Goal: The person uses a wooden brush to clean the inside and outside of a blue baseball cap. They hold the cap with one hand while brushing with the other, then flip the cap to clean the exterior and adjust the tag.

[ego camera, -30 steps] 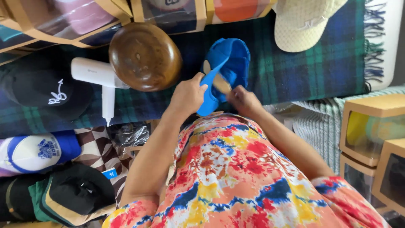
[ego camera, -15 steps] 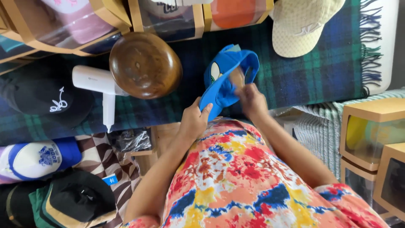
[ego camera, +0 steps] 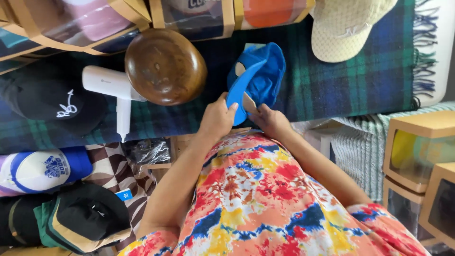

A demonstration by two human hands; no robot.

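- Tan cardboard boxes with clear window fronts [ego camera: 189, 21] lined the top edge, showing pink, dark and orange contents
- Two more window boxes [ego camera: 417, 151] stood stacked at the right, the upper one showing yellow
- A small blue label [ego camera: 124, 195] lay on the checkered cloth at lower left

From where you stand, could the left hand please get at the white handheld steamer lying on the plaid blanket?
Probably yes: the steamer lies uncovered to that side, though the left hand now grips the blue cap.
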